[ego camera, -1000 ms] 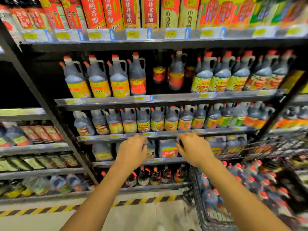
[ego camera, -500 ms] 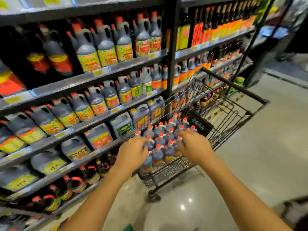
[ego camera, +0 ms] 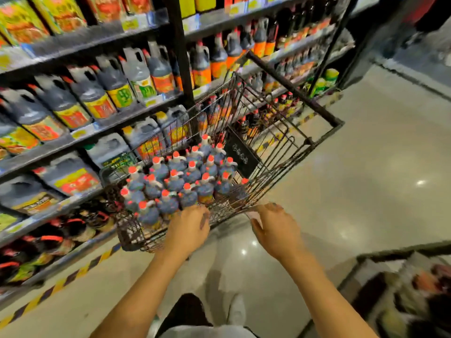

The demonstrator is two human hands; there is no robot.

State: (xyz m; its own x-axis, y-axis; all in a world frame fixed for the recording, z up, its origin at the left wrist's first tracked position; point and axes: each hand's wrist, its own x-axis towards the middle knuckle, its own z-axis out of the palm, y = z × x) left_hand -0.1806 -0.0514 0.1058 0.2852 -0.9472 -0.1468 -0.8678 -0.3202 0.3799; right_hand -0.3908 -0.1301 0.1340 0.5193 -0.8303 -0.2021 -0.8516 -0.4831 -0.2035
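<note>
Several shelves (ego camera: 109, 120) stand crowded with jugs (ego camera: 97, 98). Alongside, the cart (ego camera: 295, 90) sits packed with red-capped bottles (ego camera: 185, 181). Left hand (ego camera: 188, 230) reaches slack, gripping nothing, at the nearest bottles. Right hand (ego camera: 275, 230) hovers by the rim, grip unclear. Looks like picking, so next, clasp one neck.

I see a dark wire shopping cart (ego camera: 280, 152) standing on the glossy pale-grey tiled floor (ego camera: 366, 191). The end of its basket nearest me is packed with small dark bottles with red caps (ego camera: 175, 184), all upright and touching one another. Just beside the cart, on my left, black metal shelves (ego camera: 117, 118) carry rows of large dark plastic jugs with handles and yellow and red labels (ego camera: 97, 98), standing shoulder to shoulder on each tier. A yellow-and-black striped tape line (ego camera: 73, 276) runs on the floor along the shelves' foot.
</note>
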